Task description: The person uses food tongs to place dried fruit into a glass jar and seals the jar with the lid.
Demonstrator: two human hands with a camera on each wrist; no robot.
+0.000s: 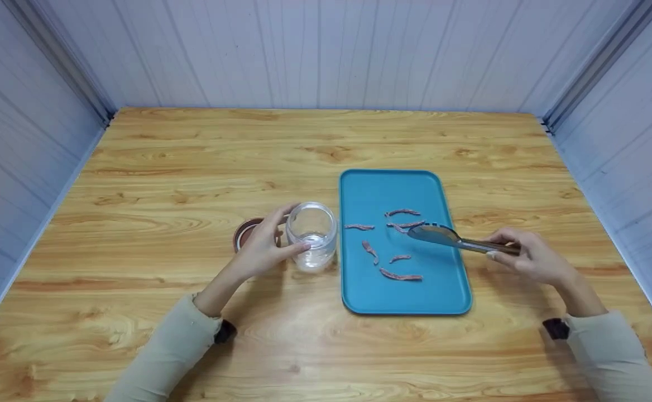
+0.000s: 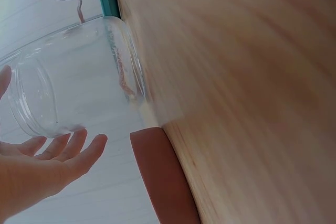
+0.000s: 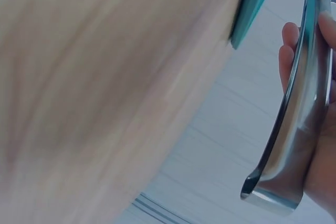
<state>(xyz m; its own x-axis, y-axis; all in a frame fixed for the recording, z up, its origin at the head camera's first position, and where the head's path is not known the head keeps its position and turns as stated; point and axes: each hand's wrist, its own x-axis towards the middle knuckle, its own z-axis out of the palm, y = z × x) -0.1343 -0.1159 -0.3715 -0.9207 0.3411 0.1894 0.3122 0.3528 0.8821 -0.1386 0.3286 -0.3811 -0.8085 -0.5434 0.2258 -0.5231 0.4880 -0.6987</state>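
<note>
My left hand [image 1: 264, 245] holds a clear jar [image 1: 312, 237], its thumb at the near side of the rim and its fingers round the far side. The jar stands upright and open-topped beside a blue tray [image 1: 404, 298]. In my right hand [image 1: 532, 257] is a pair of metal tongs [image 1: 474, 245], gripped by the handle and reaching left over the tray. A thin reddish meat strip [image 2: 80, 9] juts from the tongs' tip in the left wrist view. More meat strips [image 1: 401, 277] lie scattered on the tray, several in all.
A reddish-brown round lid [image 1: 242, 234] lies on the wooden table [image 1: 209, 156] left of the jar, partly hidden by my left hand. White panelled walls [image 1: 326, 53] enclose the table at the back and both sides.
</note>
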